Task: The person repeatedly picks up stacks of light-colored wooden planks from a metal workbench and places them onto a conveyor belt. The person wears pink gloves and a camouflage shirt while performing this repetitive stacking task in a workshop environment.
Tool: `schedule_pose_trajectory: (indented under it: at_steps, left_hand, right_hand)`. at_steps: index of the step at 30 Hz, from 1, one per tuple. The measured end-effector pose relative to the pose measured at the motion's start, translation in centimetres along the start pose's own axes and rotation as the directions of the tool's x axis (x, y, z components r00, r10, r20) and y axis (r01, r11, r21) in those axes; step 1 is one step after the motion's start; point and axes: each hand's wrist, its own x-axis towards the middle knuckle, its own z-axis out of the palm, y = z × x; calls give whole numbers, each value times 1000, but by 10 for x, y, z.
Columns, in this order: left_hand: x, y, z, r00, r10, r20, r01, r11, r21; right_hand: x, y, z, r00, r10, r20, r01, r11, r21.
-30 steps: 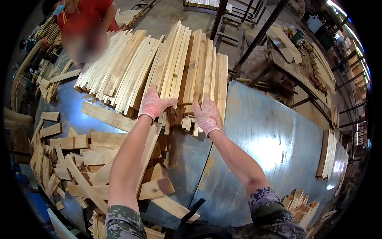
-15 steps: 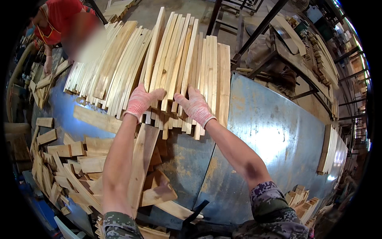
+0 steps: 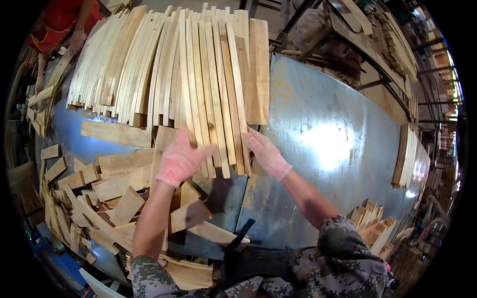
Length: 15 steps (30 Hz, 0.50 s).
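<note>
In this cluttered workshop, wooden strips (image 3: 212, 89) lie over the metal counter (image 3: 318, 111), long axes pointing away from the person, near ends between left hand (image 3: 180, 158) and right hand (image 3: 270, 156); I can't tell whether either grip is clenched.

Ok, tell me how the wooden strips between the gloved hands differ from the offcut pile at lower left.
The wooden strips are long and narrow; the offcut pile holds mostly shorter, often broader pieces. The wooden strips lie side by side, roughly parallel, whereas the offcut pile is jumbled at many angles. Both are pale wood.
</note>
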Motion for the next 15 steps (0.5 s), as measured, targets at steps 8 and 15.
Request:
schedule_pose_trajectory:
  at_steps: [8, 15]
  left_hand:
    - [22, 85, 50, 949, -52, -311, 183, 893, 410]
    - [35, 64, 57, 959, 15, -283, 119, 885, 450]
  right_hand:
    - [0, -16, 10, 999, -40, -29, 30, 959, -280]
    - [-94, 18, -32, 995, -33, -96, 8, 968, -249]
